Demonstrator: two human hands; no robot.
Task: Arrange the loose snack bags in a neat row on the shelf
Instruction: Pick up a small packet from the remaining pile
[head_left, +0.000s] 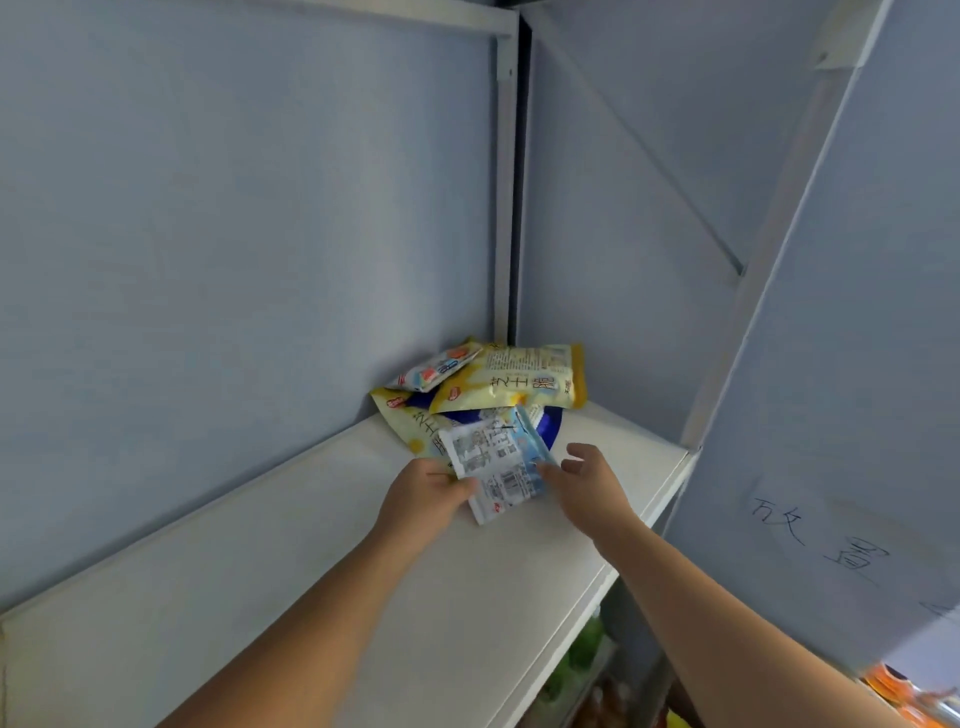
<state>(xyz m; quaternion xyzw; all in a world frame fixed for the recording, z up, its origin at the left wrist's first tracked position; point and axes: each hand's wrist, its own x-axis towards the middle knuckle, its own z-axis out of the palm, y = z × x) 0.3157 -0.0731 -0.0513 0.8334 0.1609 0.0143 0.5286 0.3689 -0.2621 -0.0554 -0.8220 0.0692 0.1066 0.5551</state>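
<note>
The left grip (431, 491) pinches the pale bag (498, 467) at its left edge, thumb on top and fingers curled under. The bag is raised a little above the shelf (311, 571), tilted, its printed back with a barcode facing up. The right grip (587, 483) is just beside the bag's right edge. One fingertip (545, 470) touches that edge, while the other fingers are loosely curled and spread, apart from the bag. So the bag lies between the two grips, held only by the left.

Behind the bag, in the shelf's far right corner, lies a loose pile. A yellow bag (519, 384) lies on top, leaning toward the back panel (208, 260). A small red-and-white bag (436, 371) rests against its left side. A second yellow bag (410, 421) lies underneath, poking out to the left. Something dark blue (550, 423) shows under the pile, just behind the held bag; what it is cannot be told.

To the right stands a blue side panel (857, 467) with handwriting on it. Below the shelf's front edge, blurred green goods (582, 654) show on a lower level.
</note>
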